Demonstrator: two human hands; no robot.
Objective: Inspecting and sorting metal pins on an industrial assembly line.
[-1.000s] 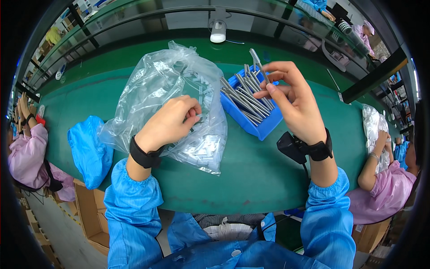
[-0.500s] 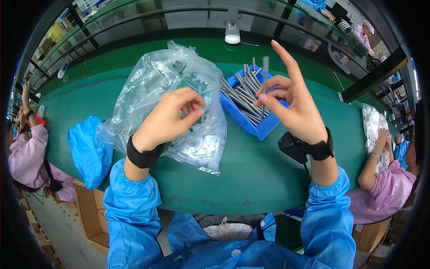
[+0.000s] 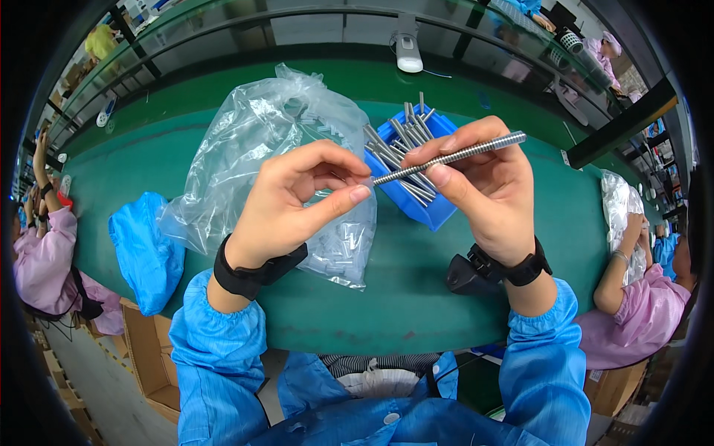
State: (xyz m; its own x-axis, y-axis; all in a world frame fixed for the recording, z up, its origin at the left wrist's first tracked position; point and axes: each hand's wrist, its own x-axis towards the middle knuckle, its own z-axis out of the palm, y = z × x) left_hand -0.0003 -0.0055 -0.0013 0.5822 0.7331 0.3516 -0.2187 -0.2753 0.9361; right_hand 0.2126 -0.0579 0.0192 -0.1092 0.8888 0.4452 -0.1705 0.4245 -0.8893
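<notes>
My right hand (image 3: 498,197) pinches a ribbed metal rod (image 3: 468,152) between thumb and fingers, its thicker end up to the right. The rod's thin end points at my left hand (image 3: 297,201), whose thumb and forefinger are closed on a small clear plastic piece, mostly hidden by the fingertips. Rod tip and piece meet there; whether the tip is inside cannot be made out. Behind the right hand a blue bin (image 3: 433,215) holds several similar rods. Under and beyond the left hand lies a clear plastic bag (image 3: 230,149) with many small translucent pieces.
A blue cloth bundle (image 3: 149,249) lies on the green table (image 3: 416,312) at the left. A white device (image 3: 407,56) stands at the back. Co-workers in pink sit at both sides, the right one handling a silvery bag (image 3: 617,208). An open cardboard box (image 3: 152,357) is below left.
My right hand has tilted the rod from upright to slanting, its thin end now toward the left. My left hand has moved right to the rod's tip, and the right forefinger has curled down.
</notes>
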